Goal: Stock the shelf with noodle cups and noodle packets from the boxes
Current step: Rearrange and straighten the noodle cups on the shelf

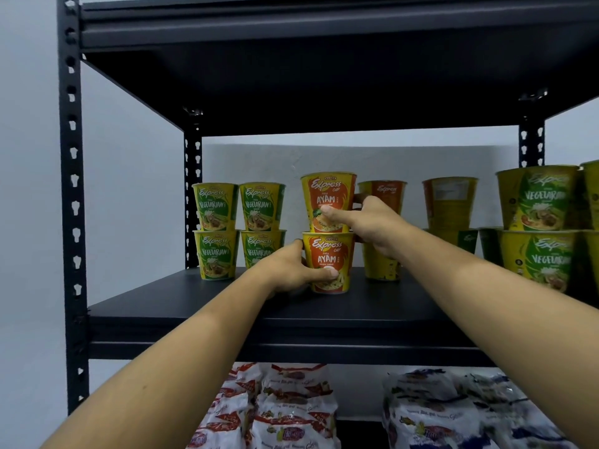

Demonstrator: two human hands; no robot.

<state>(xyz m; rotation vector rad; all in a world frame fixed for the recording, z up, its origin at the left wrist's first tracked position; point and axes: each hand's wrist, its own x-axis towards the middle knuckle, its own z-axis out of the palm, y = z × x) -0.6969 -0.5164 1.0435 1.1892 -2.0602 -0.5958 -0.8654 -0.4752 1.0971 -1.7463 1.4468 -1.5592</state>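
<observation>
Head view: the left hand (291,270) has its grip wrapped round the lower Ayam cup (328,265), which stands mid-way along the black shelf (194,306). The right hand (369,225) has its grip clamped on the upper Ayam cup (327,199), stacked right on top, thumb across the front. Green vegetarian cups (215,205) are stacked two-high just to the left, and there are noodle packets (291,406) on the level below.

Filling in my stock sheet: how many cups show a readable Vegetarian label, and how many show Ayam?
Vegetarian cups: 6
Ayam cups: 2
Total: 8
Other cups are turned away or cut off, so not counted.
</observation>
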